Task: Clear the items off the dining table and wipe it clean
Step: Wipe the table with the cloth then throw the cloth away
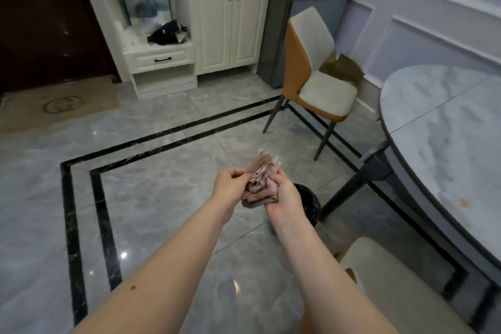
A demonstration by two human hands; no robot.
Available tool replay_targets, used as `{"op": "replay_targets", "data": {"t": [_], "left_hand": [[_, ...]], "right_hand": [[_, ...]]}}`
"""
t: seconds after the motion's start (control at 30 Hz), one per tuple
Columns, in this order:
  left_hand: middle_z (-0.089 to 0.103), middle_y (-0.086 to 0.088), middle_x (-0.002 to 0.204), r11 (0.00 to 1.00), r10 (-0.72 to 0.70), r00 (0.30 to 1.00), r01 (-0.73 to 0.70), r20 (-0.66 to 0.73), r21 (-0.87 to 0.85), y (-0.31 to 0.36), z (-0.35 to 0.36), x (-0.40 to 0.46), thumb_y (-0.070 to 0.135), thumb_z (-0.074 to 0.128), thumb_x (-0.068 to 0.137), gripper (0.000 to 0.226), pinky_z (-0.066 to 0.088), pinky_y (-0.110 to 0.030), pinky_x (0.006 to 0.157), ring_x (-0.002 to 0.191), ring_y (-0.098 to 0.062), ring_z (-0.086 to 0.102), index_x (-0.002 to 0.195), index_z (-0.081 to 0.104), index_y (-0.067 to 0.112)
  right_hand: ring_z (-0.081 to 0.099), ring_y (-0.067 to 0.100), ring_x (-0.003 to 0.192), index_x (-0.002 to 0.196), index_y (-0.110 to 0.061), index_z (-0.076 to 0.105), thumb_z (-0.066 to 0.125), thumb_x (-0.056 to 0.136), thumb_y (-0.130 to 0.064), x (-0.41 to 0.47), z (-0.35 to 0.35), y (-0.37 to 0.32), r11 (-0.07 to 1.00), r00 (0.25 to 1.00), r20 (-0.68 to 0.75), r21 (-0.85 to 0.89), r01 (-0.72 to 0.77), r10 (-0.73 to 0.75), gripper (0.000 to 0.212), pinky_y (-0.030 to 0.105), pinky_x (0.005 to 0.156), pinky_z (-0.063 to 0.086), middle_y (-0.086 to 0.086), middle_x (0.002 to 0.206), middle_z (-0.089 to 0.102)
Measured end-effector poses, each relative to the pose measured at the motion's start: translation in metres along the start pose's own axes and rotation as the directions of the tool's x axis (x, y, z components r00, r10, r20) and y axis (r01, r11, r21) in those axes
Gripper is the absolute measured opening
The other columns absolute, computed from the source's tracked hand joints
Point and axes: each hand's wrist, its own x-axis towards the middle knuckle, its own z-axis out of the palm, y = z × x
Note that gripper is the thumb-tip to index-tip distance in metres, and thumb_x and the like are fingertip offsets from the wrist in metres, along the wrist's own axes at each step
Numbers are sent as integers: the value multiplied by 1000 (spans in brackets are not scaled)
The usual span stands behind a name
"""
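With both hands, left and right, gripping the cloth, we should fold it flat, then wipe the table at three o'clock.

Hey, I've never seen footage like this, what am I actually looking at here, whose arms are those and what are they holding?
This is a single picture from a wide-angle camera worn on a person's head, looking forward and down, so the two bare arms are the wearer's own. There is no machine. The left hand and right hand together hold a crumpled pinkish cloth above the tiled floor. Just behind the right hand sits a dark bin. At the right is the round marble dining table; the part in view is bare except for a small yellowish stain. An orange-and-white chair stands beyond it.
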Motion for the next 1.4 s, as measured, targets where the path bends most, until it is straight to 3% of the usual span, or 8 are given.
{"op": "replay_targets", "data": {"t": [0.2,0.33,0.53,0.67,0.9,1.0,1.1,1.4], "left_hand": [[60,-3,70,987,-100,968,68,230,144,-10,52,91,9,57,89,11,42,-15,43,57,-13,52,79,59,14],[60,-3,70,958,-186,917,90,352,271,-21,106,144,10,57,89,12,43,-17,45,57,-12,53,79,58,16],[63,-7,74,906,-321,837,137,442,400,-63,195,249,13,59,88,8,47,-25,60,64,-14,58,81,62,14],[58,-7,62,873,-379,829,173,411,456,-97,227,302,19,58,89,15,47,-29,61,59,-17,54,79,62,9],[54,-11,64,704,-353,897,69,265,707,-196,248,397,28,50,94,41,53,-43,70,65,-26,57,56,49,11],[59,-18,78,544,-364,905,13,221,839,-250,248,428,28,54,92,31,43,-33,57,71,-31,59,87,60,-2],[58,-26,117,436,-410,899,46,153,899,-303,252,453,28,54,93,46,43,-33,73,106,-38,58,120,52,-9],[51,-32,124,370,-423,905,131,42,920,-367,258,482,0,50,87,38,43,-40,93,117,-42,51,122,43,-14]], "right_hand": [[61,35,99,117,-12,57,32,97,1,64,-29,-29,992,964,-251,65,104,-85,35,57,105,36,19,106,61],[69,26,69,132,-10,49,34,98,-1,102,-56,-57,974,898,-424,130,187,-115,39,37,65,57,15,95,61],[63,29,88,121,-12,57,42,95,0,199,-126,-91,952,812,-573,170,253,-114,32,41,84,50,17,101,64],[64,26,89,108,-13,62,43,95,0,253,-158,-94,950,773,-624,162,267,-111,26,40,83,51,14,99,65],[49,37,125,131,-5,49,40,94,3,335,-236,-72,954,731,-672,127,271,-118,38,42,99,41,23,134,51],[46,38,127,131,-5,49,40,95,2,369,-276,-49,961,694,-706,73,268,-140,37,44,99,41,22,137,49],[45,37,128,131,0,46,33,97,5,404,-308,-29,892,666,-739,226,391,-105,37,41,105,36,26,137,46],[65,21,91,129,1,50,37,94,9,438,-359,20,843,686,-724,324,428,-70,38,28,79,51,13,103,65]]}}
